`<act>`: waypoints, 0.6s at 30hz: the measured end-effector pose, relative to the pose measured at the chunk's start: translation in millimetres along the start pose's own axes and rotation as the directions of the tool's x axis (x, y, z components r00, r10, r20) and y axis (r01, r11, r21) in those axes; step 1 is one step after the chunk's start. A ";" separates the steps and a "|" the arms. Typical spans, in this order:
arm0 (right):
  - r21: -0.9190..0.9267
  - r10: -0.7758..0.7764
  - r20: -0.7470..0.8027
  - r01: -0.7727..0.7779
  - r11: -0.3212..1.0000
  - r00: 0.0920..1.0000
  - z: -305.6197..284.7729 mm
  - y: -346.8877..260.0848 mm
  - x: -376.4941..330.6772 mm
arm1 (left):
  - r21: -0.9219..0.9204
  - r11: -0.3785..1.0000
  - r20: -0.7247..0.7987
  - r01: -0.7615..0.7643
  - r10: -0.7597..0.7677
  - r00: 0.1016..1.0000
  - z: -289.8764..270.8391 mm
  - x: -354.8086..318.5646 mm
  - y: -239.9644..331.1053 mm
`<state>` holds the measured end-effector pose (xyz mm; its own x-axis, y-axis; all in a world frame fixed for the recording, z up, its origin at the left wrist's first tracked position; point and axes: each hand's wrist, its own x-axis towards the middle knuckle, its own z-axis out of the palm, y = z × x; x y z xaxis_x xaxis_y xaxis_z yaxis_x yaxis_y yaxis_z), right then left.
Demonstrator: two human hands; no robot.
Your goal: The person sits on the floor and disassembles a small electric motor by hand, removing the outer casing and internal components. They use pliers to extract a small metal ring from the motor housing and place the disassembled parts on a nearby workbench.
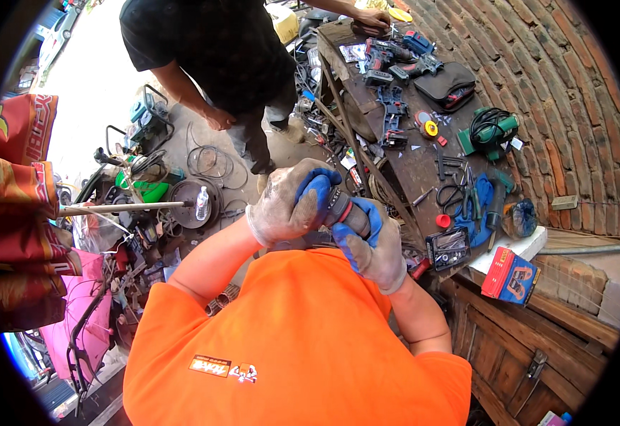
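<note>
Both my hands wear dirty grey work gloves with blue palms, held up in front of my chest. Between them is a dark grey, rounded tool part with a reddish band (343,211); its exact kind is hard to make out. My left hand (290,204) closes around its upper left end. My right hand (375,248) wraps its lower right side, thumb and fingers pressed on it. The gloves cover much of the part.
A wooden workbench (423,167) on the right carries cordless drills (388,57), a black pouch (446,86), a green power tool (491,131), pliers (452,197) and a red-blue box (510,275). A person in dark clothes (210,50) stands ahead. Cables and a bottle (202,204) are at left.
</note>
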<state>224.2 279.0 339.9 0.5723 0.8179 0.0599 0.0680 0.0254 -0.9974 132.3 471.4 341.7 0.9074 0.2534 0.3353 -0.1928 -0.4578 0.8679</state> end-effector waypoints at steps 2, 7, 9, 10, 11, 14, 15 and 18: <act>-0.009 -0.072 0.018 0.072 0.997 0.997 1.9 -8.1 7.0 | -0.044 0.996 0.073 0.072 -0.069 0.995 -7.1 3.2 5.7; -0.669 -0.277 0.036 0.229 0.707 0.960 -3.6 -4.4 9.9 | -0.016 0.998 0.025 0.066 -0.066 0.998 0.2 0.0 1.8; -0.599 -0.168 0.078 0.181 0.780 0.983 -6.5 -2.3 10.4 | -0.002 0.998 0.094 0.064 -0.063 0.994 -3.3 -0.8 2.0; -0.528 -0.118 0.086 0.146 0.836 0.989 -9.3 -2.0 9.1 | 0.016 0.999 0.103 0.034 -0.036 0.994 -2.8 -0.7 1.4; -0.454 -0.069 0.098 0.106 0.884 0.993 -13.0 -2.1 6.8 | 0.034 0.999 0.112 0.005 -0.009 0.994 -1.2 0.0 1.4; -0.184 0.161 0.130 -0.136 0.974 0.978 -12.4 -20.8 9.4 | 0.046 0.999 0.099 0.008 -0.012 0.995 3.6 -0.4 5.8; -0.074 0.225 0.130 -0.217 0.973 0.966 -11.7 -24.1 9.3 | 0.026 0.999 0.093 0.019 -0.022 0.995 5.3 0.3 6.8; 0.170 0.378 0.213 -0.415 0.894 0.901 -14.6 -25.0 8.9 | 0.004 0.999 0.137 0.032 -0.033 0.990 4.3 0.8 3.5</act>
<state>239.6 277.3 366.0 0.3674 0.8687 -0.3321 -0.3159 -0.2193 -0.9231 134.0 466.3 343.4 0.9557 0.1495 0.2536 -0.1618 -0.4530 0.8767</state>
